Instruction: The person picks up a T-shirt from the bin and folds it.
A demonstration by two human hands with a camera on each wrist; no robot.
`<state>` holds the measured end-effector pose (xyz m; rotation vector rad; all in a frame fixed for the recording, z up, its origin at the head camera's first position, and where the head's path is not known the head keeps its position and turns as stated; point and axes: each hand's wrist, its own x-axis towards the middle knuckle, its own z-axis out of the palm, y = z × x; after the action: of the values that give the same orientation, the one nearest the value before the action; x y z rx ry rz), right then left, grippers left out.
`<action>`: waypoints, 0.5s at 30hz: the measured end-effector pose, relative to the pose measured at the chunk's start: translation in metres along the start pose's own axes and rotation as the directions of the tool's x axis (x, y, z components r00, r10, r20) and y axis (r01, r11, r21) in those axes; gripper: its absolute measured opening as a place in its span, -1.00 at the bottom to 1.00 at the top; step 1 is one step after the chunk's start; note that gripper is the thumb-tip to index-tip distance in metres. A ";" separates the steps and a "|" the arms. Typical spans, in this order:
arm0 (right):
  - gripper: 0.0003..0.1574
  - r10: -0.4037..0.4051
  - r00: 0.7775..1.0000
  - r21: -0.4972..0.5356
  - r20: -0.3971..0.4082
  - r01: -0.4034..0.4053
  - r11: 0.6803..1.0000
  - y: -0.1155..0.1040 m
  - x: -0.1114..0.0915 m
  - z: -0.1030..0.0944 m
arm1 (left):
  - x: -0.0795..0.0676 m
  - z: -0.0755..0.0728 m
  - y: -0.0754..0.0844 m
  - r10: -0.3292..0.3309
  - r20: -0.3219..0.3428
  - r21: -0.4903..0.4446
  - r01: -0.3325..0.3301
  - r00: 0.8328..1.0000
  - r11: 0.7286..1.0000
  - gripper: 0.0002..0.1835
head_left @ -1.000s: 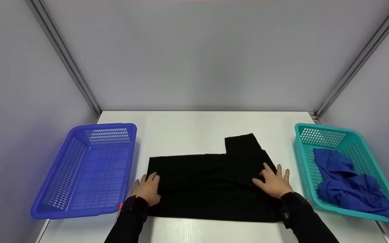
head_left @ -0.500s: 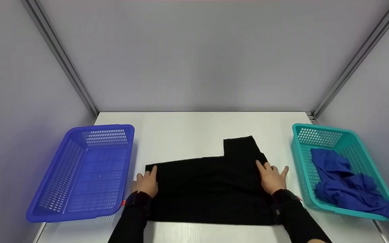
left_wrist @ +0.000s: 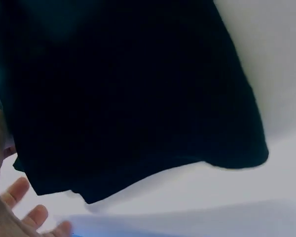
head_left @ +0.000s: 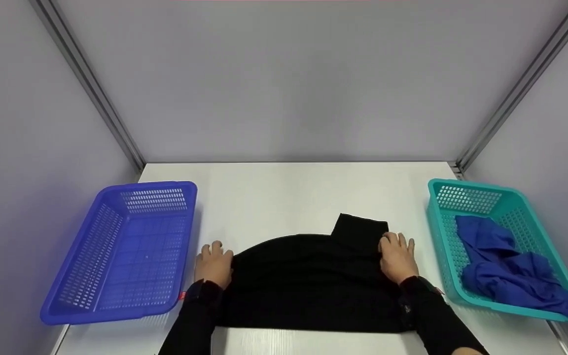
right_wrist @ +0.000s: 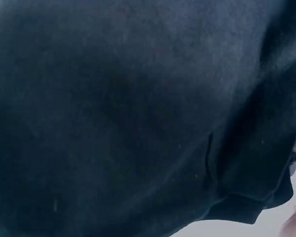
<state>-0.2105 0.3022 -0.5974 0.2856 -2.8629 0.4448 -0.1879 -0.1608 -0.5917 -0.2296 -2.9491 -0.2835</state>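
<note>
A black garment (head_left: 303,288), likely a T-shirt folded lengthwise, lies across the white table in the head view. Its short sleeve (head_left: 359,231) sticks out at the far right. My left hand (head_left: 214,267) pinches the left end near its far corner, and the far edge bows down toward it. On the other side, my right hand (head_left: 397,259) pinches the right end just below the sleeve. The left wrist view has the cloth (left_wrist: 133,98) hanging past the thumb, other fingers spread. Dark fabric (right_wrist: 128,118) fills most of the right wrist view, hiding much of that hand.
A blue plastic basket (head_left: 190,236) with nothing in it stands to the left. On the right, a teal basket (head_left: 434,236) holds a crumpled blue cloth (head_left: 508,276), partly over its front rim. Grey panels (head_left: 294,84) enclose the table's back and sides.
Both hands have gone from lying with spread fingers on the garment to pinching its ends. The far left corner has been drawn toward the body, and the sleeve has tilted to the right.
</note>
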 end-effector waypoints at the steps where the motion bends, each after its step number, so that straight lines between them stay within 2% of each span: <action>1: -0.69 -0.027 0.999 0.003 -0.026 0.027 1.000 0.002 0.001 0.001 | 0.001 0.000 0.001 0.036 -0.026 0.017 -0.035 0.999 0.999 -0.75; 3: -0.60 -0.088 0.992 0.007 -0.094 0.089 0.996 0.005 0.003 0.001 | 0.002 -0.005 0.004 0.083 -0.050 0.030 -0.081 0.995 0.996 -0.78; 5: -0.51 -0.161 0.970 0.001 -0.183 0.164 0.986 0.008 0.005 0.001 | 0.005 -0.008 0.005 0.115 -0.085 0.045 -0.111 0.990 0.993 -0.78; 8: -0.45 -0.299 0.907 -0.014 -0.296 0.309 0.951 0.010 0.005 0.000 | 0.010 -0.012 0.006 0.157 -0.107 0.049 -0.152 0.982 0.987 -0.72; 10: -0.45 -0.388 0.868 -0.014 -0.310 0.403 0.915 0.010 0.003 -0.001 | 0.011 -0.015 0.005 0.192 -0.122 0.036 -0.189 0.974 0.981 -0.67; 11: -0.46 -0.426 0.856 -0.010 -0.295 0.442 0.897 0.010 0.001 -0.002 | 0.011 -0.016 0.004 0.213 -0.125 0.026 -0.211 0.969 0.977 -0.65; 12: -0.48 -0.449 0.854 0.014 -0.264 0.468 0.883 0.009 -0.002 -0.003 | 0.010 -0.017 0.003 0.237 -0.132 0.018 -0.236 0.963 0.972 -0.63; 13: -0.51 -0.455 0.864 0.046 -0.214 0.474 0.879 0.008 -0.004 -0.005 | 0.009 -0.018 0.002 0.257 -0.136 0.014 -0.257 0.957 0.966 -0.61; 15: -0.56 -0.416 0.905 0.138 -0.083 0.424 0.895 0.006 -0.008 -0.007 | 0.006 -0.019 -0.001 0.282 -0.134 0.000 -0.285 0.950 0.959 -0.63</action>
<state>-0.2024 0.3111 -0.5943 0.8865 -2.6109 0.5713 -0.1910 -0.1648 -0.5722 -0.6060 -2.7359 -0.2742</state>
